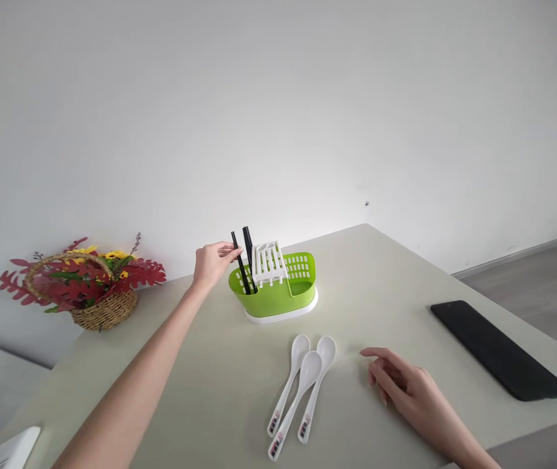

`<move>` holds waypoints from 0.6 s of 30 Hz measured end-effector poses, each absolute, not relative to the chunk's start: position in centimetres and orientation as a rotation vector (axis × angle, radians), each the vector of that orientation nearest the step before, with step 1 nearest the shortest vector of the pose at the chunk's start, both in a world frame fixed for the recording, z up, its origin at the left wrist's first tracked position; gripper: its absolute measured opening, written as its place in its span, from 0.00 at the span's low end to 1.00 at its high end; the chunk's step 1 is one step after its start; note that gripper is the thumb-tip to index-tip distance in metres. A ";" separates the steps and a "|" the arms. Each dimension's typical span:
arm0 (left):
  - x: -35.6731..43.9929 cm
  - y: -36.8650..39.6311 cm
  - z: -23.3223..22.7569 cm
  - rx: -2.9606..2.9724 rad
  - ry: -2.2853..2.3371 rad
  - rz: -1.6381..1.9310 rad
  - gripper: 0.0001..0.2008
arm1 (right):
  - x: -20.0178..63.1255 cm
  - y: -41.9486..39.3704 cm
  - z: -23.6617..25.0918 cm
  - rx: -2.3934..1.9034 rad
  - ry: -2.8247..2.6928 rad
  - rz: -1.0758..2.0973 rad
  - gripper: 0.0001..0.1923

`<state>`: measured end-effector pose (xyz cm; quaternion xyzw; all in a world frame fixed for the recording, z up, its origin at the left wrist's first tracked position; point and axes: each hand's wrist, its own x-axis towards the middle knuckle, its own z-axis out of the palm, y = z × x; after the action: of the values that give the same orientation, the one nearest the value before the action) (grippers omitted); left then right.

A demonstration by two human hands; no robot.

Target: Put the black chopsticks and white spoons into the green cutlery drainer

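Note:
My left hand (pixel 217 260) is closed in a pinch on a black chopstick (pixel 240 264), whose lower end is inside a green cutlery holder (pixel 275 301). More black chopsticks (pixel 247 242) stand upright close beside it in the holder's left part. A white slotted rack (pixel 269 262) sits across the holder's middle. Low over the table, or resting on it, my right hand (pixel 405 391) has its index finger stretched out and the others loosely bent, with nothing held. To its left lie three white spoons (pixel 310 368), their handles towards me.
A wicker basket (pixel 107 311) of red and yellow artificial flowers stands at the left by the wall. On the right of the table (pixel 366 286) lies a black phone-like slab (pixel 498 348). A white object (pixel 17 449) shows at the lower left edge. The table's right edge drops to the floor.

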<state>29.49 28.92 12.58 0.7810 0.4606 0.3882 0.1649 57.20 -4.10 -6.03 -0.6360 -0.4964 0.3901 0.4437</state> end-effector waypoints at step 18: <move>29.3 10.0 2.1 2.424 1.115 1.120 0.07 | 56.9 -4.3 -6.1 -1.649 -1.252 0.873 0.24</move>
<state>29.26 10.05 2.06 0.8313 0.3825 0.3840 0.1235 56.91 -4.35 -6.09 -0.6616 -0.5023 0.3505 0.4326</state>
